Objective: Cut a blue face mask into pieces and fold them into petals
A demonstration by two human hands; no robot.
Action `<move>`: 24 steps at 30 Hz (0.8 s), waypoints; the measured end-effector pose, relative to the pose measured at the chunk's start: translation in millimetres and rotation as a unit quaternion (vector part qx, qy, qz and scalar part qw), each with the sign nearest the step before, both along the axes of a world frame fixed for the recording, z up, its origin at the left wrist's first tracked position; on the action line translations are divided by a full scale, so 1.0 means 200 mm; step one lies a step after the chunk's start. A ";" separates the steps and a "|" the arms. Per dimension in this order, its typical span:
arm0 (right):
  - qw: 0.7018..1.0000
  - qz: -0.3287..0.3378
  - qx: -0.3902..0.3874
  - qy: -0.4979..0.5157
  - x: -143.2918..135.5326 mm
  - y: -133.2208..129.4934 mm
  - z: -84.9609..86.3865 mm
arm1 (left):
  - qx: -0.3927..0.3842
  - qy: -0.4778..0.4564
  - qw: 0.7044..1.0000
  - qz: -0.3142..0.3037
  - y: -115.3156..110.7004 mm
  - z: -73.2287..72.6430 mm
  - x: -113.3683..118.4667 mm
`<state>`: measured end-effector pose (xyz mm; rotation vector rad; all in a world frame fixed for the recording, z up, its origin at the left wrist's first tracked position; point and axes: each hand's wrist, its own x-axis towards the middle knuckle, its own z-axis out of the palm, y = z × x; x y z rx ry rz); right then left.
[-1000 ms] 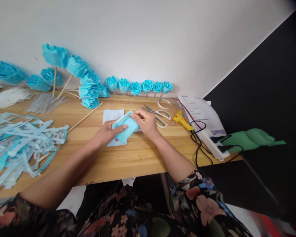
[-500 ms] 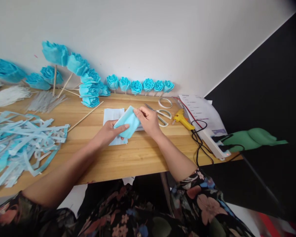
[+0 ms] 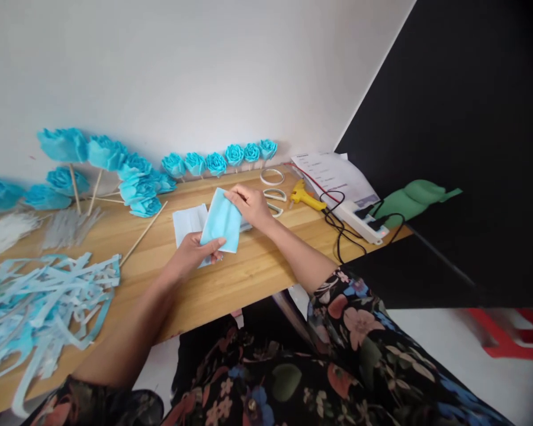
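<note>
Between my two hands is a blue rectangle of thin fabric, tilted above the table. My left hand pinches its lower left part, thumb lying on the front. At the top edge, my right hand has its fingers closed on the fabric. A pale blue piece lies flat on the wood behind and left of the held one, partly covered by it. White-handled scissors rest just beyond my right hand, their blades hidden behind it.
Blue fabric flowers stand and lie along the wall. Cut blue strips are heaped at the left. A thin stick, a tape roll, a yellow glue gun, papers and a power strip are on the table.
The view has turned, shifting the table's things left in the picture. The held fabric now faces the camera more flatly and stands more upright, with both hands still on it.
</note>
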<state>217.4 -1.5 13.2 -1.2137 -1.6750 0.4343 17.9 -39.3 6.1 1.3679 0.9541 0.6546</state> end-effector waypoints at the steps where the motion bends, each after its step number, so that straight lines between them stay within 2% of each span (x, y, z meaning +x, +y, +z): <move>1: 1.000 -0.005 -0.004 0.000 0.00 0.00 0.00 | 0.002 0.000 1.000 -0.006 0.00 0.00 0.00; 5: 0.999 -0.031 0.014 0.006 0.03 0.01 0.00 | 0.002 -0.002 1.000 -0.028 0.00 -0.01 0.01; 9: 0.998 -0.030 0.045 -0.017 0.05 0.02 0.00 | 0.017 0.014 0.999 -0.044 0.00 -0.01 0.01; 18: 0.995 -0.040 0.081 -0.045 0.06 -0.01 0.02 | 0.031 0.046 0.997 -0.061 -0.01 0.04 0.00; 24: 0.994 -0.046 0.087 -0.048 0.05 -0.01 0.02 | 0.067 0.061 0.994 -0.055 -0.04 0.07 0.00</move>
